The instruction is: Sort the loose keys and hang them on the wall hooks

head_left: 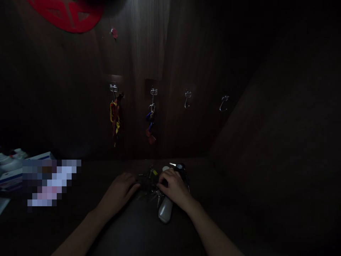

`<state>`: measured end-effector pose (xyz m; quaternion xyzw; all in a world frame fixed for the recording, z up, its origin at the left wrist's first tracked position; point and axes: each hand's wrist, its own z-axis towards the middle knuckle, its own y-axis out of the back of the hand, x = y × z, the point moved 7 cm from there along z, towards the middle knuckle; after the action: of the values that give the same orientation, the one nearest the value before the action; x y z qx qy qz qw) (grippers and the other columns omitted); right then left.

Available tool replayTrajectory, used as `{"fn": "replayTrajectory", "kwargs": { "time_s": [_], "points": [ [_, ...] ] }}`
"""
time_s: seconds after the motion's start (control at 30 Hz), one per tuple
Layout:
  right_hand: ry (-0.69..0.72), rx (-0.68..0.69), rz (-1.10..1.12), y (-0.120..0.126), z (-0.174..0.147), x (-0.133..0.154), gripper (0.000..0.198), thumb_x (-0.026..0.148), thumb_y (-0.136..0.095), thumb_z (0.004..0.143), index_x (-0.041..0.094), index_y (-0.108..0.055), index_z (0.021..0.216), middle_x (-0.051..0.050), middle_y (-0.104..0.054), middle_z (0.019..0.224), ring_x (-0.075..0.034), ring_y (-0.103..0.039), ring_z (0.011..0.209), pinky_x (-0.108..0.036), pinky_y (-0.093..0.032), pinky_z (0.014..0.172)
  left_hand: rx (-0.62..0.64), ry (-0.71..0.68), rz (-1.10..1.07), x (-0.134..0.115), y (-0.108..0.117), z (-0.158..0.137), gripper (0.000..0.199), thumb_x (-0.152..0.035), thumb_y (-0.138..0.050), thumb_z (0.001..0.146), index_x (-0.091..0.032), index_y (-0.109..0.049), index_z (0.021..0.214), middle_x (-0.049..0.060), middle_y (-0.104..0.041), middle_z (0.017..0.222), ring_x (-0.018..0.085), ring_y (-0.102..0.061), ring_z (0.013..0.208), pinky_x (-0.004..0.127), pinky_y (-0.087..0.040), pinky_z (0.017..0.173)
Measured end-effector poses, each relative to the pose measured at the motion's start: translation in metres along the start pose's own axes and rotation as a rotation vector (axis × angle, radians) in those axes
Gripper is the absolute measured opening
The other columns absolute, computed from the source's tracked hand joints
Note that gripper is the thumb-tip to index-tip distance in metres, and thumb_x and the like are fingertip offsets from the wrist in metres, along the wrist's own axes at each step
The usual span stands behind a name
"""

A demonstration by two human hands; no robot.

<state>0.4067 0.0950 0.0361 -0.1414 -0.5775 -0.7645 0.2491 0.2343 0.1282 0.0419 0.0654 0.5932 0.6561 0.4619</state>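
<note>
In the dim head view a bunch of keys [159, 196] lies on the dark surface between my two hands. My right hand [174, 186] curls over it, thumb and fingertips closed on keys. To the left, my left hand [122, 190] rests with bent fingers and its thumb at the dark edge of the bunch; whatever it pinches is too dark to make out. A grey rounded fob [165, 210] lies just below my right hand. Beyond that hand is a black-headed key [180, 166] with a bright blade. A small yellow piece [155, 172] shows among the keys.
On the dark wooden back panel, a red-and-yellow cord [115, 117] hangs from the left hook and a key ring with blue and red tags [150, 122] from the second. Two bare hooks [187, 99] follow to the right. Boxes [12, 179] stand at left; a red ornament [71, 16] is above.
</note>
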Motion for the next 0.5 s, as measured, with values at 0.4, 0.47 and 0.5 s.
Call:
{"fn": "replayTrajectory", "kwargs": {
  "time_s": [0.4, 0.47, 0.5],
  "points": [
    [-0.016, 0.002, 0.139, -0.007, 0.001, 0.003, 0.013, 0.013, -0.063, 0.074, 0.022, -0.062, 0.084, 0.0, -0.063, 0.083, -0.018, -0.056, 0.086, -0.033, -0.038, 0.081, 0.151, -0.17, -0.124, -0.028, -0.024, -0.004, 0.035, -0.035, -0.053, 0.088, -0.033, -0.053, 0.123, 0.002, -0.058, 0.13, 0.024, -0.046, 0.123, 0.047, -0.036, 0.104],
    [-0.021, -0.008, 0.16, -0.008, 0.002, 0.003, 0.017, 0.01, -0.06, 0.074, 0.023, -0.062, 0.085, 0.001, -0.063, 0.081, -0.018, -0.057, 0.085, -0.033, -0.038, 0.081, 0.121, -0.169, -0.144, -0.03, -0.018, -0.003, 0.027, -0.034, -0.052, 0.088, -0.031, -0.06, 0.113, 0.002, -0.063, 0.12, 0.023, -0.052, 0.116, 0.043, -0.04, 0.099],
    [-0.016, -0.013, 0.167, -0.007, 0.003, 0.003, 0.019, 0.009, -0.057, 0.075, 0.023, -0.062, 0.086, 0.001, -0.063, 0.081, -0.018, -0.057, 0.084, -0.033, -0.038, 0.081, 0.112, -0.172, -0.152, -0.031, -0.015, -0.002, 0.023, -0.033, -0.051, 0.089, -0.03, -0.062, 0.108, 0.002, -0.065, 0.114, 0.022, -0.055, 0.11, 0.04, -0.042, 0.096]
  ]
}}
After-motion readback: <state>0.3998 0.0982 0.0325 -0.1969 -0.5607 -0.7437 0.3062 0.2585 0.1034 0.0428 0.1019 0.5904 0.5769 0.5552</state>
